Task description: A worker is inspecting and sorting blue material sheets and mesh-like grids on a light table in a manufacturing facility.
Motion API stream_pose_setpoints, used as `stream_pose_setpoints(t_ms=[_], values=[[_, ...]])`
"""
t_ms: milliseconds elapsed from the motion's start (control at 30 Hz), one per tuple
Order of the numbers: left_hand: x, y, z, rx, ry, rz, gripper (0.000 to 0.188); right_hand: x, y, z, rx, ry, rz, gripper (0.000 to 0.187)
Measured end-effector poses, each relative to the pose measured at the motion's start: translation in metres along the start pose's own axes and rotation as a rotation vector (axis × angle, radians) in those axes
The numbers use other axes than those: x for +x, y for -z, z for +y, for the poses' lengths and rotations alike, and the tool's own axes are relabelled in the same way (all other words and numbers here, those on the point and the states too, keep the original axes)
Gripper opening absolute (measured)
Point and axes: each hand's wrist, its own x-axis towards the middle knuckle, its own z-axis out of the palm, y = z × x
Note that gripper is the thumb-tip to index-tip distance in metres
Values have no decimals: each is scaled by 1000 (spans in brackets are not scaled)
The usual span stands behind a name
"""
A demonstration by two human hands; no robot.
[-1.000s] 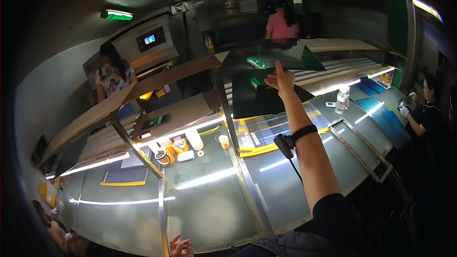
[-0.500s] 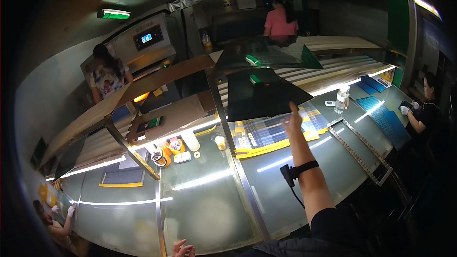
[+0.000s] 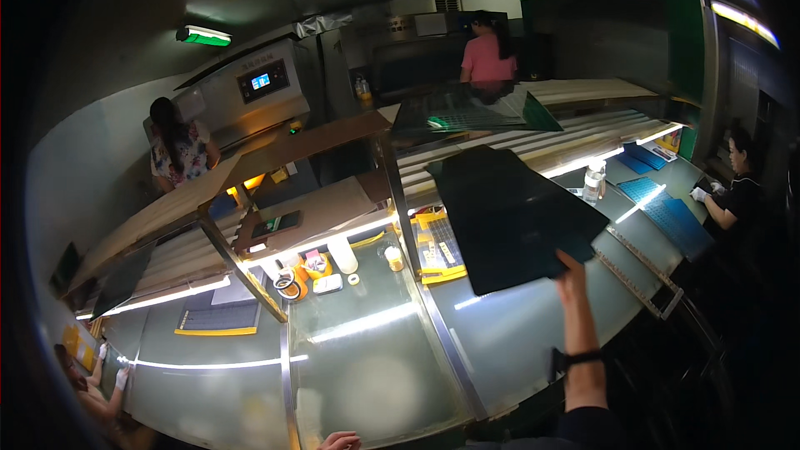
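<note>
My right hand (image 3: 572, 276) grips the near right corner of a dark, flat, glossy sheet (image 3: 521, 221), with the thumb along its edge. The sheet is tilted and held up above the light table (image 3: 542, 304), covering much of the yellow-edged gridded sheet (image 3: 442, 243) behind it. What the sheet is made of cannot be told. At the lower edge my left hand (image 3: 340, 440) shows only in part. Its visible fingers are loosely extended above the table's near edge, with nothing seen in them.
A slatted shelf (image 3: 450, 168) on metal posts runs behind the tables, with a transparent sheet (image 3: 475, 112) above. Tape rolls (image 3: 290, 285), a bottle (image 3: 593, 182), a metal frame (image 3: 633, 271) and blue perforated sheets (image 3: 671, 221) lie about. Gloved co-workers sit at both sides; two people stand behind.
The dark sheet has left the shelf area and come nearer, now gripped by my right hand, which was open beside it before. My left hand has dropped slightly lower in view.
</note>
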Motion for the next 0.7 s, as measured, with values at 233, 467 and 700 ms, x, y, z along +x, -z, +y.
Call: stream_pose_setpoints(t_ms=[233,467,700], values=[[-1,-27,-45,-705,123,-685,43,-262,7,-98,-283,127,304,55],[-54,-61,-41,-1927,818,-1037,101,-441,6,3,-251,-423,292,34],[-99,11,-78,-2059,1031,-567,64,-515,-12,136,-246,-1040,373,29]])
